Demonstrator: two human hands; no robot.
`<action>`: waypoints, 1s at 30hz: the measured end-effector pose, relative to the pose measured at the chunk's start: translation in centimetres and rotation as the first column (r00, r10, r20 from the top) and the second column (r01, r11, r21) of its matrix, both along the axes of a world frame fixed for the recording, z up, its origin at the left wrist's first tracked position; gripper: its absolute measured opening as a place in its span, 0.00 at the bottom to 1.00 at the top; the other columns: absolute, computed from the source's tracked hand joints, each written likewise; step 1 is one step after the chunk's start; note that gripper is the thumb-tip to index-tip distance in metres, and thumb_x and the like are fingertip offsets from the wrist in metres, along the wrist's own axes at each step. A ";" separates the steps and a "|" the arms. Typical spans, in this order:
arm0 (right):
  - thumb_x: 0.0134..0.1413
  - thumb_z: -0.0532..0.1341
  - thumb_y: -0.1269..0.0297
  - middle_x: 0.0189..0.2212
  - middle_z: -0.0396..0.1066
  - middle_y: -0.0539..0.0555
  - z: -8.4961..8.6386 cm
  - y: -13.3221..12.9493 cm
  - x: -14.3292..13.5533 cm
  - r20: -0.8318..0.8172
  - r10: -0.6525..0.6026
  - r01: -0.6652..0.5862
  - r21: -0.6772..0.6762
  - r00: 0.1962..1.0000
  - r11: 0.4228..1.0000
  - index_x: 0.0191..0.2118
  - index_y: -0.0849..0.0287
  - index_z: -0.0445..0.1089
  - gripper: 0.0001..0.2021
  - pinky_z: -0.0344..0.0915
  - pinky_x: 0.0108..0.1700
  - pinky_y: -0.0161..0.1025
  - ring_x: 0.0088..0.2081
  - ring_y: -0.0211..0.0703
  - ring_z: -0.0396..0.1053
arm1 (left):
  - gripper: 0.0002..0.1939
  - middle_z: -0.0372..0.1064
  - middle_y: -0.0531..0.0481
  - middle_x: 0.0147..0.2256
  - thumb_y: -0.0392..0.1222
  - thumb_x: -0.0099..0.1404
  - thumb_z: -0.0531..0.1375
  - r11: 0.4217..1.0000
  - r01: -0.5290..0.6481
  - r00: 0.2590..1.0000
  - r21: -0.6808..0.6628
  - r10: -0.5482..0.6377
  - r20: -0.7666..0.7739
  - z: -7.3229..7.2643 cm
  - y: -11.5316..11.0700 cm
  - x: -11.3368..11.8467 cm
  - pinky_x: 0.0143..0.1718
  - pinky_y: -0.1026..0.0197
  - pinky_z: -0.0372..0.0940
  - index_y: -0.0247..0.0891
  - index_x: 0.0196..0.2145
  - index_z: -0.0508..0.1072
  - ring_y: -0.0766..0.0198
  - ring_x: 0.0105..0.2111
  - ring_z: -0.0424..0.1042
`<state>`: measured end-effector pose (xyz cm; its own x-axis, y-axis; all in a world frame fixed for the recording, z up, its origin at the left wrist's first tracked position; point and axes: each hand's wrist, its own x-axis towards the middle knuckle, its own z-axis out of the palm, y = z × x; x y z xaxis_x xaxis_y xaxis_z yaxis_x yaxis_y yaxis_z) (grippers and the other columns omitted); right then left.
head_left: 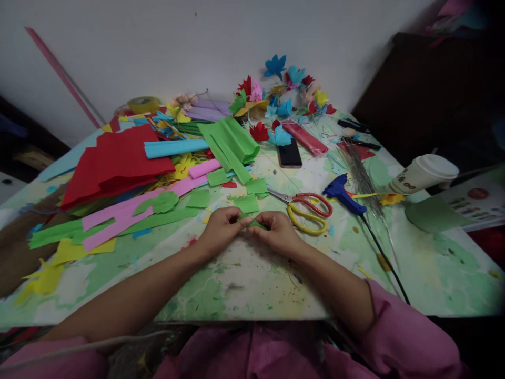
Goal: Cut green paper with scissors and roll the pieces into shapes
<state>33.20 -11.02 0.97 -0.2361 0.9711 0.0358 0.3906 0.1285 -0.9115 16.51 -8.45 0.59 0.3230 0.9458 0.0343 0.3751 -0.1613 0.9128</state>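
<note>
Near the middle of the table, my left hand [224,227] and my right hand [277,230] meet fingertip to fingertip. Both are closed on a small piece of green paper [255,223], which is mostly covered by the fingers. Cut green paper squares [246,203] lie just beyond the hands. To the right of my right hand are scissors [300,202] with one red and one yellow handle loop, lying on the table. A blue glue gun [344,193] rests farther right, its black cord running toward the front edge.
Red paper [118,160], a green crepe sheet [231,142] and pink strips [118,217] cover the left side. Paper flowers [275,66] stand at the back near a phone [290,154]. A white lidded cup [424,172] and thin wires [361,168] are right.
</note>
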 end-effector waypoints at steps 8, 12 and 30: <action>0.46 0.60 0.60 0.14 0.47 0.43 -0.7 -0.1 0.2 0.071 0.082 -0.085 0.031 0.994 0.996 0.15 0.61 0.58 0.17 0.43 0.22 0.31 0.20 0.30 0.47 | 0.16 0.56 0.56 0.16 0.48 0.54 0.61 0.990 0.100 0.992 0.101 -0.091 -0.085 0.7 -0.5 0.2 0.22 0.66 0.47 0.35 0.17 0.66 0.70 0.20 0.55; 0.47 0.60 0.62 0.13 0.56 0.45 -0.3 -0.2 0.1 0.046 0.101 -0.100 -0.024 0.994 0.995 0.16 0.61 0.63 0.14 0.47 0.22 0.31 0.19 0.31 0.52 | 0.18 0.54 0.57 0.16 0.49 0.53 0.61 0.991 0.077 0.995 0.110 -0.070 -0.068 0.5 -0.3 0.2 0.21 0.67 0.46 0.35 0.15 0.64 0.70 0.20 0.53; 0.51 0.57 0.58 0.12 0.60 0.46 0.5 -0.4 0.4 -0.078 0.101 -0.110 -0.126 0.992 0.986 0.18 0.61 0.63 0.15 0.45 0.18 0.30 0.15 0.30 0.50 | 0.22 0.45 0.57 0.17 0.49 0.57 0.58 0.985 0.029 1.000 0.168 -0.028 -0.011 0.8 1.6 -0.9 0.23 0.64 0.45 0.37 0.15 0.54 0.70 0.20 0.48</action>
